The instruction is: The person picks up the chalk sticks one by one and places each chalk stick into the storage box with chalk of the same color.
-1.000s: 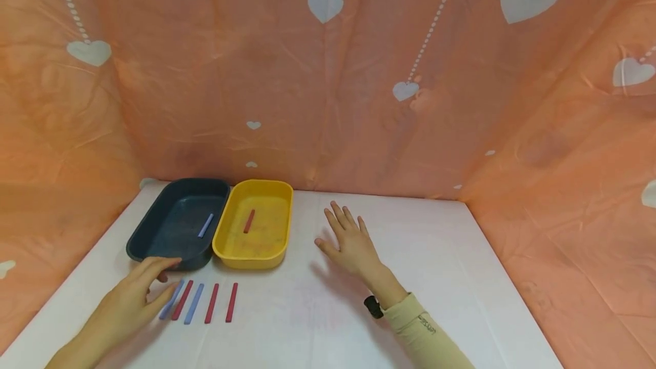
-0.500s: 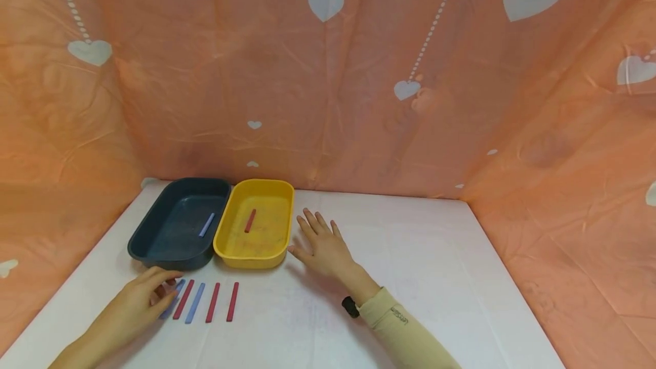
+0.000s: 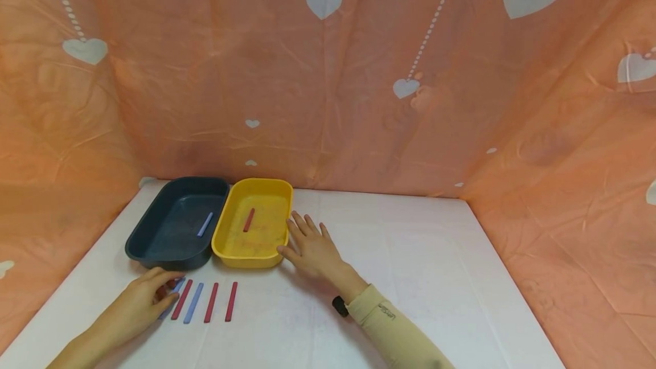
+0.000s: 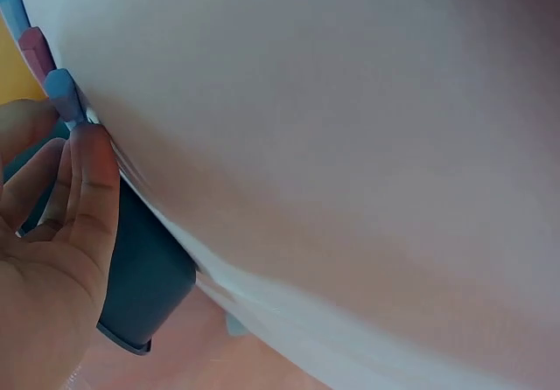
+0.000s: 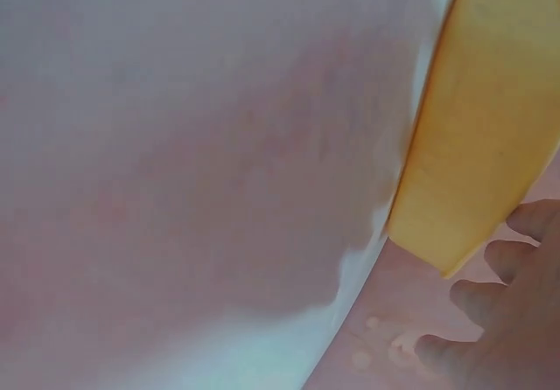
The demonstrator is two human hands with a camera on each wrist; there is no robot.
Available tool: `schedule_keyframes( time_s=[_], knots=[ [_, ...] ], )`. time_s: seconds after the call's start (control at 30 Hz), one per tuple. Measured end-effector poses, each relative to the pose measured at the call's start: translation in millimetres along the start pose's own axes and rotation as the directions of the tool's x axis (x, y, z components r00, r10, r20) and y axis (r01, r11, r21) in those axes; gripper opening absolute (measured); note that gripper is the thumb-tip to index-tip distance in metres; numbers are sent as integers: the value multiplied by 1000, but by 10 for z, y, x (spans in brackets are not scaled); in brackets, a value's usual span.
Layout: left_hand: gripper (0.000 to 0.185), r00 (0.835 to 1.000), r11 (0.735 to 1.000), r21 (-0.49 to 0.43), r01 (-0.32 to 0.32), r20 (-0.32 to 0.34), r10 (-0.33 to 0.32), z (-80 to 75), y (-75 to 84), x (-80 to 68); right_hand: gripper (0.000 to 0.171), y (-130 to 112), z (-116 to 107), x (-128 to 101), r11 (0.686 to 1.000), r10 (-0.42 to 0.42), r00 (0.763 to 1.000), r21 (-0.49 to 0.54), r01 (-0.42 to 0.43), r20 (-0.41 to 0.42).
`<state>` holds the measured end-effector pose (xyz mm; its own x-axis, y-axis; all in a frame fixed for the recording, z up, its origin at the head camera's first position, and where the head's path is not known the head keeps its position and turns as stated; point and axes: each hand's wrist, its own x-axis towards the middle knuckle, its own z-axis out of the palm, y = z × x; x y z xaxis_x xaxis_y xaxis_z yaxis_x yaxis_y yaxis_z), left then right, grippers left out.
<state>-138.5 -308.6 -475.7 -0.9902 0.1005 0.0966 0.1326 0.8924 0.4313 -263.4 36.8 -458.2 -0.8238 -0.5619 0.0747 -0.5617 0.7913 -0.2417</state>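
My left hand pinches a blue stick, the leftmost of a row on the white table, between thumb and fingertips. Close beside it lies a red stick, followed by another blue stick and two more red ones. My right hand has its fingers spread and holds nothing; its fingertips overlap the right rim of a yellow tray. Inside that tray lies a red stick. To its left, a dark blue tray contains one blue stick, just beyond my left hand.
Both trays stand side by side at the back left of the white table. An orange curtain with white hearts encloses the table at the back and sides. A dark band sits on my right wrist, below a beige sleeve.
My left thumb and fingers have closed on the leftmost blue stick. My right hand has moved left, up to the yellow tray's rim.
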Motion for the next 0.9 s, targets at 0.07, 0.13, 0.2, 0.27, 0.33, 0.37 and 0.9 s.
schedule_keyframes(
  time_s=[0.07, 0.13, 0.2, 0.27, 0.33, 0.37, 0.9],
  knots=[
    [35, 1000, 1000, -2, -2, 2, 2, 10, -12, -1, 74, -7, 7, 9, 1000, 0, 1000, 1, 0, 6],
    [35, 1000, 1000, 4, -6, 8, 6, 17, -20, -4, 75, -14, 18, 19, 1000, -3, 1000, 3, 3, 4],
    [36, 1000, 1000, 4, -10, 15, 10, 16, -26, 0, 75, -16, 33, 29, 1000, -4, 1000, 2, 4, 1],
    [36, 1000, 1000, 4, -9, 29, 9, 9, -27, 11, 75, -17, 45, 35, 1000, -1, 1000, 5, 1, 5],
    [36, 999, 1000, 3, -5, 45, 5, -1, -28, 29, 75, -13, 55, 38, 1000, 3, 1000, 7, -3, 7],
    [35, 999, 1000, 3, -6, 51, 6, -6, -27, 37, 75, -11, 58, 39, 1000, 4, 1000, 13, -4, 8],
    [34, 998, 999, -20, 26, 49, -25, -16, 3, 65, 75, -20, 56, 37, 1000, 2, 1000, 27, -2, 4]
  ],
)
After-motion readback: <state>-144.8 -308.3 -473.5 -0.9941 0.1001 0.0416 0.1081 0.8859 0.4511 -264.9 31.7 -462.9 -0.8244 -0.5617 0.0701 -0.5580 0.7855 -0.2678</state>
